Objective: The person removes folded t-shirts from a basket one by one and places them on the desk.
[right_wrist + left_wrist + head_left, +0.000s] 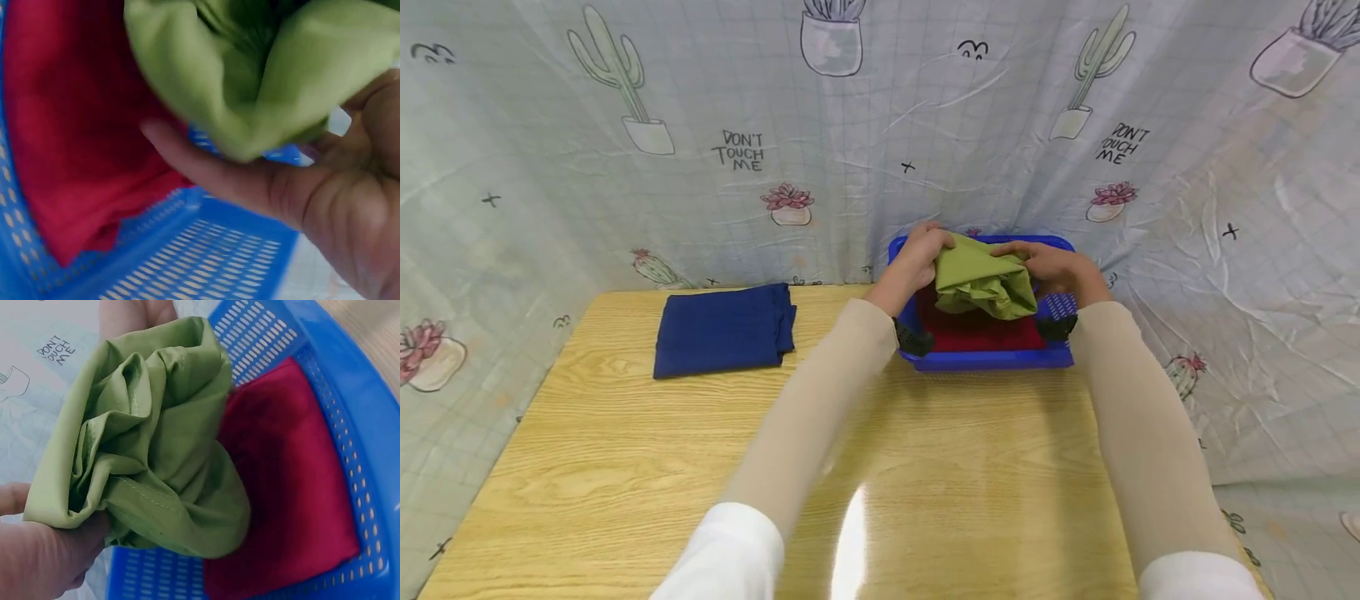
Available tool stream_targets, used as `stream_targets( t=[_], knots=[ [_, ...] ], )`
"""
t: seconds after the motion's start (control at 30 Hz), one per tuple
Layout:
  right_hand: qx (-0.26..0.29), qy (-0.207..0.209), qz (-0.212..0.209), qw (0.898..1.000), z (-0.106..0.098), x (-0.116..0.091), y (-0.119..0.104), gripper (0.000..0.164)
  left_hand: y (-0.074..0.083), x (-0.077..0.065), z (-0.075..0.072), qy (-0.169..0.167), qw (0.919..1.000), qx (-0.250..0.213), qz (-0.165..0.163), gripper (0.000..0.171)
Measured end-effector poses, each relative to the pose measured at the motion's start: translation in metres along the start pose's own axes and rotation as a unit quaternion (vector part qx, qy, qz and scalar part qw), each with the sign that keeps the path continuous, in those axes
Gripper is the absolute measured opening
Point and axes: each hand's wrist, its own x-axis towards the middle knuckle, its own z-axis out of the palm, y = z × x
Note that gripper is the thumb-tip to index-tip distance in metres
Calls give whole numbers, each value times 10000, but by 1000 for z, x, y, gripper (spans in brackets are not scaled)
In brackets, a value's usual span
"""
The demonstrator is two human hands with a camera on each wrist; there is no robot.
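A folded, bunched green cloth [981,275] is held above a blue plastic basket [992,361]. My left hand [922,252] grips its left edge, thumb on one face and fingers on the other, as the left wrist view of the cloth [156,437] shows. On the opposite side my right hand [1054,265] holds it, fingers over the top. The right wrist view has that thumb [219,178] stretched out under the cloth's lower edge. Inside the basket lies a folded red cloth [287,487], partly covered by the green one in the head view.
A folded navy blue cloth [722,329] lies on the wooden table [625,467], left of the basket. Behind and beside the table hangs a printed curtain [700,217], close to the basket's back rim.
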Motion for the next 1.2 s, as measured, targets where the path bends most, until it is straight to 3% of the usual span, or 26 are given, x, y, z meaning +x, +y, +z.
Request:
stream_targets(
  t=[0.07,0.17,0.27,0.43,0.53,0.6,0.77,0.9,1.0,1.1,1.2],
  knots=[
    [671,-319,63,9972,5,4,7,63,0,-1,-3,70,9999,102,27,68],
    [1691,-702,66,9831,14,11,17,67,-1,-1,-10,181,9995,243,3,67],
    [2337,-670,-180,9698,21,17,22,67,-3,-2,-16,215,9993,286,-48,68],
    [2360,-180,-707,9690,21,18,17,62,-1,-5,-21,-70,9966,824,-49,69],
    [2187,171,-810,9723,17,15,11,61,2,-7,-22,-218,9906,1351,-80,68],
    [2131,375,-863,9725,14,14,7,59,3,-9,-22,-226,9900,1375,-237,67],
    [2071,727,-1101,9694,8,10,-5,50,-1,-9,-17,3,9924,634,-1051,64],
    [1875,852,-1379,9688,6,5,-21,39,-11,-4,-14,-63,9863,211,-1636,39],
    [1710,858,-1546,9693,4,0,-39,35,-20,0,-12,-418,9819,-314,-1820,21],
    [1332,843,-1758,9717,2,-6,-59,38,-29,2,-9,-991,9737,-1091,-1736,17],
    [1038,712,-1991,9719,0,-13,-79,43,-37,1,-3,-1734,9490,-2023,-1683,27]
  ],
)
